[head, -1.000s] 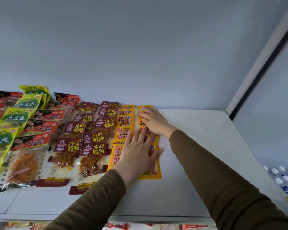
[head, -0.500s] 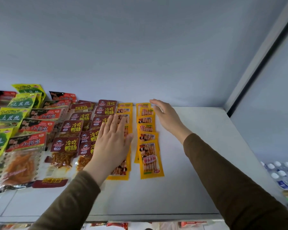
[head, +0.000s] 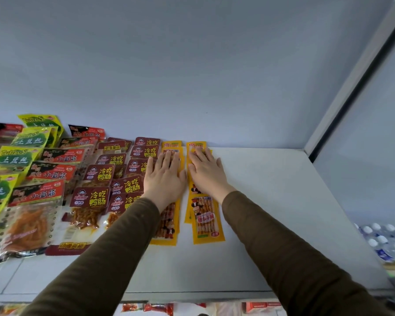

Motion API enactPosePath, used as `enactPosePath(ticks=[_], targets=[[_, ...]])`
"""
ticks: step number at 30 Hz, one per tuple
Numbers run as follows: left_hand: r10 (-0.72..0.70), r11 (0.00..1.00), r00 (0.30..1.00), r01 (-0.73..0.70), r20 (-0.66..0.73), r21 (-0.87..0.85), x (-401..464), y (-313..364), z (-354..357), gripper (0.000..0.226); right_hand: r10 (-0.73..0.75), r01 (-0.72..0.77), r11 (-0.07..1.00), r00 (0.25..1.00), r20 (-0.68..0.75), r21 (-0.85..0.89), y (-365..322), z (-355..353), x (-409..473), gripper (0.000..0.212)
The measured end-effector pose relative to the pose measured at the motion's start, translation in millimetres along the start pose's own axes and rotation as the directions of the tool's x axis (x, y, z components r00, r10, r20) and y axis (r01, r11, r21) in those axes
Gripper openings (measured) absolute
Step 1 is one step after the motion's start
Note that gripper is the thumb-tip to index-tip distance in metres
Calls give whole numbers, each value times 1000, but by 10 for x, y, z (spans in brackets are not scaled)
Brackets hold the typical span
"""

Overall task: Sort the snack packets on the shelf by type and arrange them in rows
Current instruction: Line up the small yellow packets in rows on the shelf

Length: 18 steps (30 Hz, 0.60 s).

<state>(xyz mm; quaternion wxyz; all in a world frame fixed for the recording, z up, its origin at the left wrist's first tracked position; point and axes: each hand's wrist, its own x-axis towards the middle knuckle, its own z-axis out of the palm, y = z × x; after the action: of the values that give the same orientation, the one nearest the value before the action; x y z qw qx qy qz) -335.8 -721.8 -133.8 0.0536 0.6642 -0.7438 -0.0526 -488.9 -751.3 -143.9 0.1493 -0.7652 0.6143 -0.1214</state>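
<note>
Snack packets lie in rows running front to back on a white shelf [head: 271, 201]. Two rows of narrow yellow packets sit side by side in the middle. My left hand [head: 165, 176] lies flat, fingers straight, on the left yellow row [head: 167, 231]. My right hand [head: 205, 169] lies flat on the right yellow row [head: 205, 222]. Left of them are two rows of dark red packets [head: 96, 195], then a row of red-and-black packets [head: 38, 192], then green-and-yellow packets [head: 12, 156] at the left edge.
The shelf's back wall [head: 192, 76] stands right behind the packets. A grey upright post [head: 351, 87] bounds the shelf on the right. Bottles with white caps [head: 388, 238] show lower right. More red packets [head: 146, 307] lie on the shelf below.
My left hand moved right and further back onto the left yellow row. My right hand came off the row's far right side and now lies flat on the right yellow row.
</note>
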Motion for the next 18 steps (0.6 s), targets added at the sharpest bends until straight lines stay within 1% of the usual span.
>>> enactPosePath(ticks=[2,4,7,9,10,12,15,17,18], targets=[[5,1000,1000,-5,0,-8,3,8,-7,65,-7,7,1000,1000,30,20,1,-28,-3,54],[9,999,1000,-9,3,-37,-15,17,-62,64,-25,20,994,999,42,107,-9,-107,-30,52],[34,980,997,-47,-67,-193,-127,-24,-241,62,-29,46,948,998,-60,314,24,-308,-161,48],[67,966,986,-102,-150,-239,-303,-118,-368,60,-43,90,935,989,-140,344,90,-423,-343,45],[97,966,981,-134,-170,-220,-431,-175,-420,58,-58,109,939,985,-163,325,119,-455,-466,44],[178,965,970,-205,-165,-163,-746,-282,-469,53,-107,144,964,980,-170,226,151,-453,-753,43],[257,962,963,-263,-77,-74,-1215,-372,-421,53,-201,203,979,977,-70,33,138,-328,-1174,52],[268,963,964,-268,0,12,-1414,-391,-329,60,-240,240,968,971,12,-76,116,-215,-1389,62],[266,963,964,-266,23,41,-1474,-390,-276,63,-237,241,963,970,46,-118,107,-158,-1469,65]])
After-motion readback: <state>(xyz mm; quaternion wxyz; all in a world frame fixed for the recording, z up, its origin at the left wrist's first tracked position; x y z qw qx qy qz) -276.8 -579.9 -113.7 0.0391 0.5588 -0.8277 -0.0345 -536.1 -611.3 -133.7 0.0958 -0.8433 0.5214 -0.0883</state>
